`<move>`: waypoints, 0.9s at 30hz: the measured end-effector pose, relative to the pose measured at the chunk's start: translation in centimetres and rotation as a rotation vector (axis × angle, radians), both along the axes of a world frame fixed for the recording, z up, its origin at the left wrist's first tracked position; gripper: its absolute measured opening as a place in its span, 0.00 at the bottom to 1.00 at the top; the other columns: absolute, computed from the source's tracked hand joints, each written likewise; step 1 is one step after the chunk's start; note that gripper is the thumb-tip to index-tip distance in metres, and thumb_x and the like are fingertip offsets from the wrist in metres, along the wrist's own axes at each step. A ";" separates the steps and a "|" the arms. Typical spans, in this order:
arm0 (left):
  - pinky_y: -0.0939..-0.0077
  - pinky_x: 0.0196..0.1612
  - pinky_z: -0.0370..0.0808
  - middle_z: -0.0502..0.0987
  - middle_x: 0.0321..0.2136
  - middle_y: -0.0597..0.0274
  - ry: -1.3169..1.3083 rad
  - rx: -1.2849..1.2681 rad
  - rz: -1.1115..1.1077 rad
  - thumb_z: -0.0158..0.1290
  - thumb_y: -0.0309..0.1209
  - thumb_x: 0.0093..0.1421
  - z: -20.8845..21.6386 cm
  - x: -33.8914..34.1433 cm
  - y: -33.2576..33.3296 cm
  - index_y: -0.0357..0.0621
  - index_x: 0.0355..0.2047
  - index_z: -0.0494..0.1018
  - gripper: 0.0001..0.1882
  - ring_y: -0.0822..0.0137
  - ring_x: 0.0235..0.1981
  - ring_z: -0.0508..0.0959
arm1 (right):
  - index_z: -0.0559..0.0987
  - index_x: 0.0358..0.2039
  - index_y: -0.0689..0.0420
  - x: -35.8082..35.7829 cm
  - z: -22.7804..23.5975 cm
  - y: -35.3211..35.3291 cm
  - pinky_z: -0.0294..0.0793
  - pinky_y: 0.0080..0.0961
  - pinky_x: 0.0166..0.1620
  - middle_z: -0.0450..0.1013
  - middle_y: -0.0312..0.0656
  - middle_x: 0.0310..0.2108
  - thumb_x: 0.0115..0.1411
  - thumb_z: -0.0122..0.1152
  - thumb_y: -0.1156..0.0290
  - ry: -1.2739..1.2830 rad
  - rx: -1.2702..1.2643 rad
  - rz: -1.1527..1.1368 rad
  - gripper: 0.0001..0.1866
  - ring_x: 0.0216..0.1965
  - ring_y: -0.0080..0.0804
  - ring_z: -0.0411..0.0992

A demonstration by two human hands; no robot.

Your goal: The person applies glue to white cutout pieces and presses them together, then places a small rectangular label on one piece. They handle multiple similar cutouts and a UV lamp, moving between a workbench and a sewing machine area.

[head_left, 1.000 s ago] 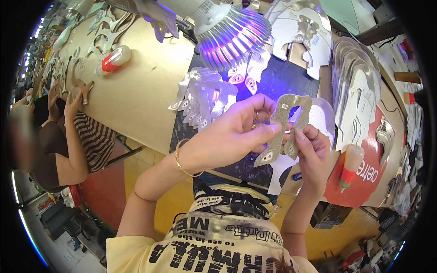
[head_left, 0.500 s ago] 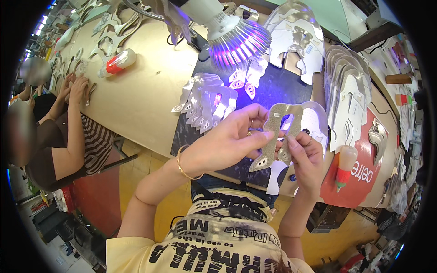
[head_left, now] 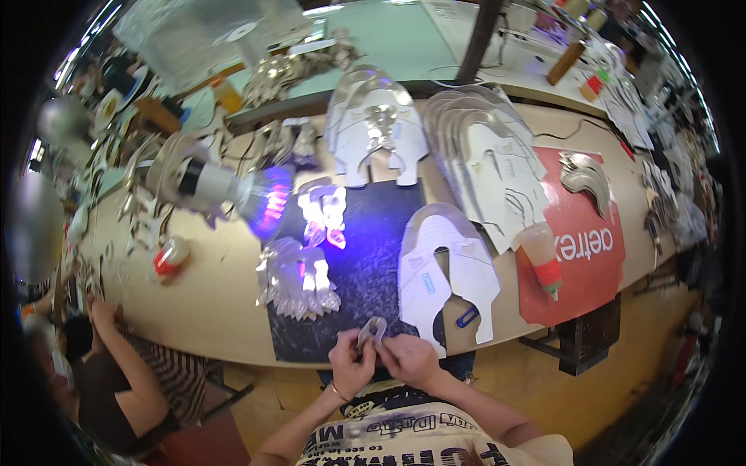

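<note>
A small grey shoe-upper piece with a slot through it is held at the near table edge. My left hand pinches its left side, fingers closed. On the other side, my right hand is closed on it too. The piece looks folded or seen partly edge-on. Just beyond my right hand lies a large white horseshoe-shaped upper, with a small blue tool by its lower end. A stack of small grey pieces sits left on the black mat, near pink-lit small pieces.
A lit lamp hangs over the mat's left. White uppers and a bigger stack stand behind. Glue bottles lie on a red sheet: one bottle; another is far left. A co-worker's arm is at left.
The view has lifted, showing more of the table's far side. Both hands have drawn the piece closer to my body, and it now shows narrower between the fingers.
</note>
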State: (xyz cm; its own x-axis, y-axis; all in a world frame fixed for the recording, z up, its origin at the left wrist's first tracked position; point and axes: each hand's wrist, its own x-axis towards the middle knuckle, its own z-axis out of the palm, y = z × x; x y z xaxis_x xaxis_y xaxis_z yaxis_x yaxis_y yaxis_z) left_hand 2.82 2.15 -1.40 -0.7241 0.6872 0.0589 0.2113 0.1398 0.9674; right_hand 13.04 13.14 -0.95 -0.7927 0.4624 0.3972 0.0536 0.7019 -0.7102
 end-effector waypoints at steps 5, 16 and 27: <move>0.82 0.29 0.76 0.78 0.30 0.60 -0.173 -0.097 -0.104 0.56 0.22 0.61 0.5 -1.5 0.4 0.33 0.43 0.69 0.11 0.79 0.30 0.76 | 0.78 0.39 0.61 -0.4 0.3 0.0 0.75 0.33 0.27 0.76 0.46 0.27 0.60 0.64 0.70 -0.067 -0.246 -0.049 0.10 0.25 0.43 0.76; 0.77 0.35 0.76 0.78 0.32 0.60 -0.190 -0.186 -0.308 0.53 0.26 0.65 0.7 -3.8 1.4 0.36 0.46 0.67 0.12 0.75 0.33 0.76 | 0.74 0.39 0.58 -2.7 3.0 -0.5 0.75 0.47 0.33 0.76 0.51 0.30 0.64 0.53 0.61 -0.330 -0.302 -0.250 0.13 0.31 0.54 0.76; 0.69 0.37 0.75 0.78 0.34 0.49 -0.270 -0.136 -0.527 0.47 0.34 0.70 -2.0 -6.4 2.1 0.36 0.49 0.62 0.14 0.64 0.34 0.80 | 0.71 0.43 0.60 -5.4 3.9 -2.3 0.75 0.53 0.38 0.77 0.57 0.31 0.64 0.48 0.57 -0.516 -0.262 -0.529 0.18 0.34 0.60 0.76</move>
State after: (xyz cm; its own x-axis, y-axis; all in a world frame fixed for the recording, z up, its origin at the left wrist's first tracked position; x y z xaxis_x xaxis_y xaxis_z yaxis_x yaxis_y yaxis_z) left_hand -3.55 4.29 -3.36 -0.2609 0.9459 -0.1929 0.0355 0.2091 0.9773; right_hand 7.59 10.80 2.95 -0.4957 0.8578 -0.1360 0.7028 0.3042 -0.6431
